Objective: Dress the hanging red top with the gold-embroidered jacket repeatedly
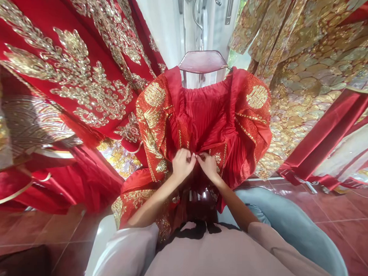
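A red jacket (154, 124) with gold embroidery and beaded edging hangs in front of me from a hanger (202, 60) with a metal hook. Its front lies open at the neck, showing a gathered red lining (208, 110). My left hand (182, 165) is closed, pinching at the front edge of the jacket. My right hand (207, 165) is closed too, its fingertips meeting the left ones at the same place. Whatever small part lies between the fingertips is hidden. The lower front falls into shadow beneath my hands.
A red garment with silver-gold beading (91, 81) hangs at the left. Gold scale-patterned garments (302, 82) hang at the right, beside red cloth (318, 135). A grey-blue rounded seat (295, 232) stands at lower right on a red tiled floor (348, 214).
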`<control>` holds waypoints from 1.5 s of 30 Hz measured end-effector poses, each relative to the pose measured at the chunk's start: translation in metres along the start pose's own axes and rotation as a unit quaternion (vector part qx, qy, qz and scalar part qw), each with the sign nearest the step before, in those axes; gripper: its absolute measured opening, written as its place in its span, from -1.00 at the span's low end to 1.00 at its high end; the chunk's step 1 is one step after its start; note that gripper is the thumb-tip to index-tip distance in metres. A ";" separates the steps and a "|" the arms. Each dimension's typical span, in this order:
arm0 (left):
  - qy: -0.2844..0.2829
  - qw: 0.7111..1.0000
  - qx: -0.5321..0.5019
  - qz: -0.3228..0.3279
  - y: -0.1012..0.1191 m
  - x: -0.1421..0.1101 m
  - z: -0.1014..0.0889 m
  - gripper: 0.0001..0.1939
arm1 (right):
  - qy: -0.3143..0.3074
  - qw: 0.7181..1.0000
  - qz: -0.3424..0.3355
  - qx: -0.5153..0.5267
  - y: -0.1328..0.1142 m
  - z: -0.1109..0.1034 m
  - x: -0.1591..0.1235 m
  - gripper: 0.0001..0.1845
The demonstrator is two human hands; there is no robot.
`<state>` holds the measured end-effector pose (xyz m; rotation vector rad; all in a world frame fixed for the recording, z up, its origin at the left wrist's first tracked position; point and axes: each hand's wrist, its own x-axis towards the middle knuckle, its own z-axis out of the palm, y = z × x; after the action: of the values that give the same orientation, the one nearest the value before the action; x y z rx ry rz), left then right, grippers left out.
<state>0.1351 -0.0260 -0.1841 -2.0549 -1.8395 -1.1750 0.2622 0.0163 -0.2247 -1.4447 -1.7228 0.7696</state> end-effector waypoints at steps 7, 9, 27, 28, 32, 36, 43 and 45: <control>-0.234 0.964 0.024 -0.121 -0.009 -0.020 0.026 -0.61 | -0.022 0.990 0.015 0.137 0.000 0.016 0.005 -0.84; -0.274 0.952 0.043 -0.126 -0.011 -0.022 0.031 -0.62 | -0.035 0.981 0.033 0.187 -0.002 0.018 -0.002 -0.80; -0.367 0.920 0.109 -0.089 0.005 -0.013 0.031 -0.64 | -0.010 0.875 0.120 0.469 -0.072 -0.031 -0.006 -0.82; -0.355 0.923 0.114 -0.091 0.007 -0.008 0.026 -0.64 | -0.017 0.871 0.117 0.477 -0.073 -0.031 -0.008 -0.82; -0.296 0.938 0.151 -0.101 0.015 0.019 0.009 -0.65 | -0.064 0.855 0.131 0.498 -0.064 -0.021 -0.014 -0.79; -0.313 0.931 0.161 -0.099 0.021 0.032 0.006 -0.65 | -0.071 0.846 0.152 0.507 -0.062 -0.018 -0.009 -0.82; -0.346 0.916 0.172 -0.110 0.037 0.030 0.005 -0.63 | -0.010 0.838 0.157 0.522 -0.115 -0.042 0.016 -0.88; -0.355 0.913 0.172 -0.108 0.042 0.030 0.001 -0.61 | 0.013 0.838 0.132 0.529 -0.124 -0.044 0.017 -0.87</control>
<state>0.1717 -0.0119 -0.1505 -2.2607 -2.3952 -0.0561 0.2316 0.0098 -0.0962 -0.8589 -0.7606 1.5177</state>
